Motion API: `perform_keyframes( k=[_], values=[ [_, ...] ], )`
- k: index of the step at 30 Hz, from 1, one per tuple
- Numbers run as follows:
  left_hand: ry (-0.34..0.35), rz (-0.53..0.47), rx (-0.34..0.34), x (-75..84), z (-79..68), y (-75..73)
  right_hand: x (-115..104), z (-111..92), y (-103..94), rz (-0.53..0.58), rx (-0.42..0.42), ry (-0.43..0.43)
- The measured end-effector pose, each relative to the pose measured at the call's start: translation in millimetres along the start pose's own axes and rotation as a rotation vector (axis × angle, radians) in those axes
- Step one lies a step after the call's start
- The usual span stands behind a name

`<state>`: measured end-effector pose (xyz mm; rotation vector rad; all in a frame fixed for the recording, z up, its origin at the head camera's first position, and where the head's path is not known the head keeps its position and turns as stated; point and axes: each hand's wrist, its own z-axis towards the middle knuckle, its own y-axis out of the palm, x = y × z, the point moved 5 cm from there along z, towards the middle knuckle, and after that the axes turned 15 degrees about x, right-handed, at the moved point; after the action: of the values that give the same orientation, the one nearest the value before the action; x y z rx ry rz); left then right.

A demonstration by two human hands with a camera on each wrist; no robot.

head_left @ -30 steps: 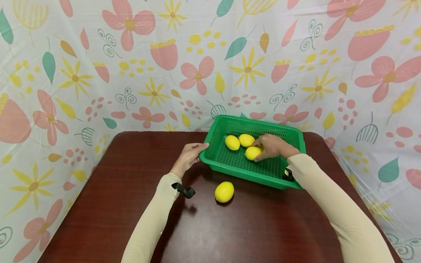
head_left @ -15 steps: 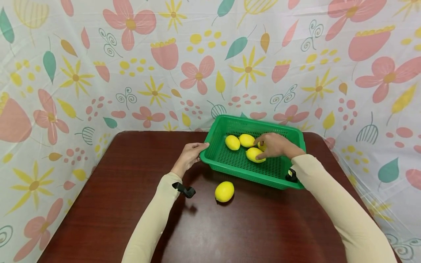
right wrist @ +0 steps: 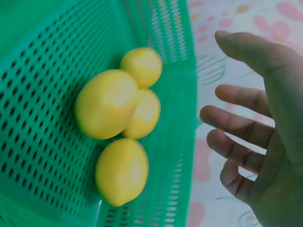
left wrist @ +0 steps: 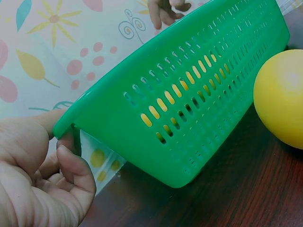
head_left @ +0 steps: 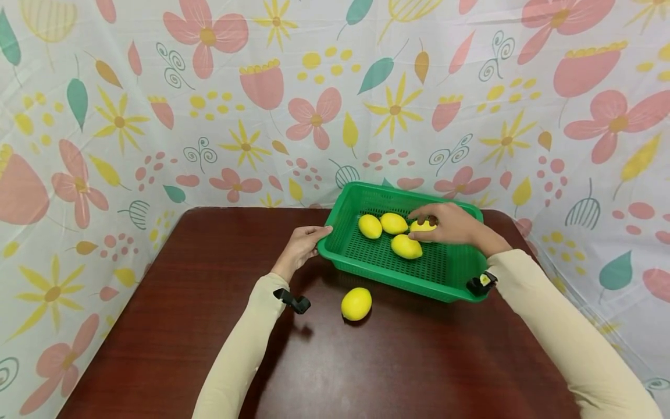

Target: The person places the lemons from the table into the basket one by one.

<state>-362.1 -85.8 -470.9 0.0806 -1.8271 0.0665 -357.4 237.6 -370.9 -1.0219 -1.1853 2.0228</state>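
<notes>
A green plastic basket (head_left: 398, 284) with slotted walls stands at the back of the table, several lemons on its floor. My left hand (head_left: 302, 249) grips its left rim, thumb on top and fingers curled beneath, as the left wrist view shows. Over the basket's right half, my right hand (head_left: 450, 224) has its fingers spread and holds nothing. The right wrist view shows gaps between those fingers and the lemons. One lemon (head_left: 423, 226) is partly hidden behind the right hand; another lemon (head_left: 406, 247) lies just in front of it. Farther left in the basket are a lemon (head_left: 370, 226) and a lemon (head_left: 394, 223).
One more lemon (head_left: 356, 304) sits on the dark brown table (head_left: 173, 326), in front of the basket. A flower-printed cloth (head_left: 314, 70) hangs close behind the table's back edge. Both sleeves carry a black wrist mount, the left mount (head_left: 293, 301) being near the table lemon.
My right hand has let go of a lemon in the basket and drawn up and to the right, uncovering the lemon behind. My left hand stays on the rim.
</notes>
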Motion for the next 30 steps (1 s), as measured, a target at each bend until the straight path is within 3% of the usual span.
perform_keyframes(
  k=[10,14,19,24,30],
  values=[
    [0.013,0.017,-0.01,2.7,-2.4,-1.3,-60,-28,-20.3,-0.014,0.199,0.004],
    [0.015,0.01,-0.014,2.0,-2.7,-1.1,-88,-46,-19.0,-0.012,0.293,0.019],
    [0.02,0.007,-0.009,-0.9,-0.4,-0.7,-120,-65,-10.8,0.027,0.384,-0.022],
    [0.016,0.008,-0.007,-0.8,0.5,-0.3,-145,-78,3.7,0.06,0.378,-0.064],
    [0.018,0.006,-0.009,-0.6,0.2,0.9,-163,-91,36.0,0.065,0.324,-0.07]
  ],
)
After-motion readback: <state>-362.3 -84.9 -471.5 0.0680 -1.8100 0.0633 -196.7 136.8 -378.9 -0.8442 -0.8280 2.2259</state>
